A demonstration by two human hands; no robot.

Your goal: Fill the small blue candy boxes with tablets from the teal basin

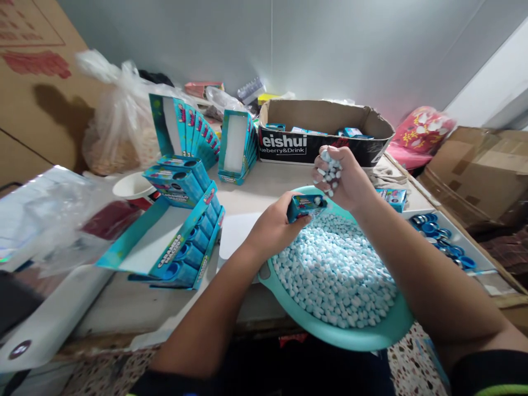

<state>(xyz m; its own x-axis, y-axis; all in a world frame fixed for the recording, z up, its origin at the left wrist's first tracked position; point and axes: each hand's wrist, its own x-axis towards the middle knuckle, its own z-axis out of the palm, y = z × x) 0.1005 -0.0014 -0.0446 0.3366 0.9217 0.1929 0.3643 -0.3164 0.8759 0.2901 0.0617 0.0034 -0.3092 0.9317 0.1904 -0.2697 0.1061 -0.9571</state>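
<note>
Where the table point(264, 184) meets the person, a wide teal basin point(344, 336) sits heaped with pale blue candies point(334, 269). Behind it stands an open cardboard box point(325, 113) with a black printed band, holding a few blue packs. Three open blue display cartons point(173, 242) stand to the left of the basin (the nearest is lined with rows of small blue packs), near a white bowl point(134, 186). Round blue lids point(439, 242) lie in a white tray to the right. The hands are apart, both above the basin. The left hand point(268, 231) grips a small blue candy tin point(306, 208) just over the basin's rim. The right hand point(340, 179) closes around a handful of candies point(330, 173), some showing between its fingers.
</note>
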